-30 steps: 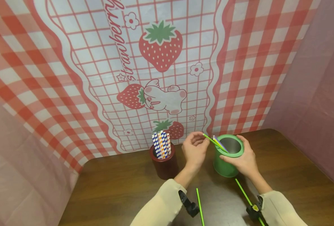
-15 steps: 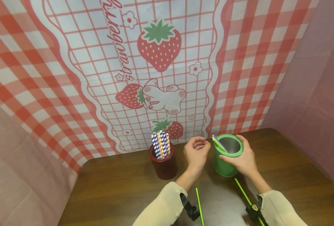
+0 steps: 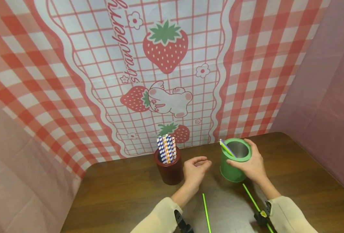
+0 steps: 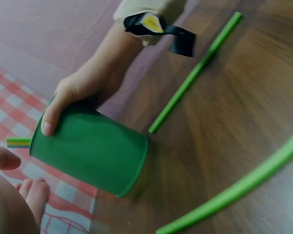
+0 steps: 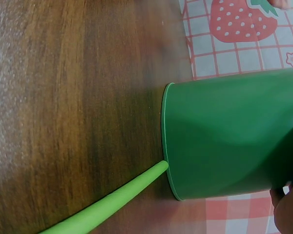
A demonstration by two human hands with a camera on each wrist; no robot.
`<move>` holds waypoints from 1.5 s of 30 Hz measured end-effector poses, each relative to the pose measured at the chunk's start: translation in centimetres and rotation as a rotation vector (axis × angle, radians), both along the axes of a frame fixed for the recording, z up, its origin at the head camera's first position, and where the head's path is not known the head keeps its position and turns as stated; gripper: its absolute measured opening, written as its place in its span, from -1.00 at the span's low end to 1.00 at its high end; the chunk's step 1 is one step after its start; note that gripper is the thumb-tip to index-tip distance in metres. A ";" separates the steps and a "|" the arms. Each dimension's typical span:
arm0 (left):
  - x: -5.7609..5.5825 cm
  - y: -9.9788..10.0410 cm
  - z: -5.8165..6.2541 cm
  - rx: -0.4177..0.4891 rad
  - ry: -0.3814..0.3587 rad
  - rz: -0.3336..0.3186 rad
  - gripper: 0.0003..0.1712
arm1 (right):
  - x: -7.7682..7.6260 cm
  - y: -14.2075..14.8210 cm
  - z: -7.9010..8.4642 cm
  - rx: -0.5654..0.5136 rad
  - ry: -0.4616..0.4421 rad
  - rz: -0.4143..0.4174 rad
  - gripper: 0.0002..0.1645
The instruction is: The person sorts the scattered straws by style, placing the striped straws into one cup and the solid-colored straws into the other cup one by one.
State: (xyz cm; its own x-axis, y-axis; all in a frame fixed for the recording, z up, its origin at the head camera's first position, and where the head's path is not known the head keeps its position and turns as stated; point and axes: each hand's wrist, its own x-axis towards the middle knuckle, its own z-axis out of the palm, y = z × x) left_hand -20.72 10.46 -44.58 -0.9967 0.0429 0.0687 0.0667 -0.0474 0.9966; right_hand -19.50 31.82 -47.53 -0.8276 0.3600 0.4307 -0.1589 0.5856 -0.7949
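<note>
My right hand [image 3: 254, 165] holds a green metal can [image 3: 231, 171] round its rim, thumb in front and fingers behind. Several coloured straws [image 3: 227, 149] lean inside the can against its left side; their lower ends are hidden. Between the two containers, my left hand [image 3: 194, 171] hovers over the table with nothing in it, fingers loosely bent. One green straw [image 3: 206, 210] lies on the table in front of the left hand. Another green straw [image 3: 250, 195] lies in front of the can, partly covered by the right wrist's camera.
A dark red cup [image 3: 170, 173] stands left of my left hand, filled with several striped paper straws [image 3: 166, 150]. Behind the wooden table [image 3: 116, 194] hangs a red-and-white strawberry cloth [image 3: 166, 64]. A pink cloth [image 3: 329, 97] closes off the right side.
A green straw left my left hand and went into the can. The left hand then drew back, lower and to the left. My right hand kept its hold on the can.
</note>
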 end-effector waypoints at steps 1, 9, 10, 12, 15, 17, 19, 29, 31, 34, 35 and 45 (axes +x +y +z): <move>0.1 -0.4 -0.2 -0.022 -0.016 -0.015 -0.81 | 0.0 0.0 0.0 -0.001 0.000 0.002 0.24; 0.9 -3.3 -1.7 -0.333 -0.045 -0.011 -0.79 | 0.0 0.0 0.2 0.002 0.000 0.006 0.23; 1.1 -3.6 -1.9 -0.341 -0.053 -0.015 -0.80 | 0.0 -0.1 0.2 0.001 -0.003 0.007 0.23; 1.3 -4.0 -2.4 -0.336 -0.068 -0.027 -0.78 | 0.1 -0.1 0.2 0.000 -0.005 0.012 0.23; 1.8 -4.5 -3.0 -0.312 -0.090 -0.041 -0.77 | 0.2 -0.1 0.1 0.004 -0.007 0.011 0.23; 2.0 -4.7 -3.4 -0.309 -0.105 -0.038 -0.77 | 0.2 -0.1 0.0 0.004 -0.006 0.012 0.24; 2.3 -4.9 -3.8 -0.319 -0.119 -0.032 -0.80 | 0.2 -0.1 -0.1 0.006 -0.005 0.010 0.24; 3.8 -5.2 -6.1 -0.490 -0.072 -0.084 -0.79 | 0.2 0.0 -0.2 0.015 -0.012 0.008 0.25; 4.0 -5.3 -6.3 -0.523 -0.051 -0.094 -0.79 | 0.2 0.0 -0.3 0.015 -0.016 0.007 0.25; 4.0 -5.2 -6.5 -0.549 -0.037 -0.099 -0.79 | 0.1 0.0 -0.3 0.016 -0.017 0.007 0.25; 4.0 -5.2 -6.5 -0.558 -0.035 -0.096 -0.79 | 0.1 0.0 -0.3 0.015 -0.016 0.005 0.25; 3.5 -4.8 -6.5 -0.683 0.006 -0.077 -0.75 | 0.0 0.0 0.0 0.007 -0.002 0.000 0.24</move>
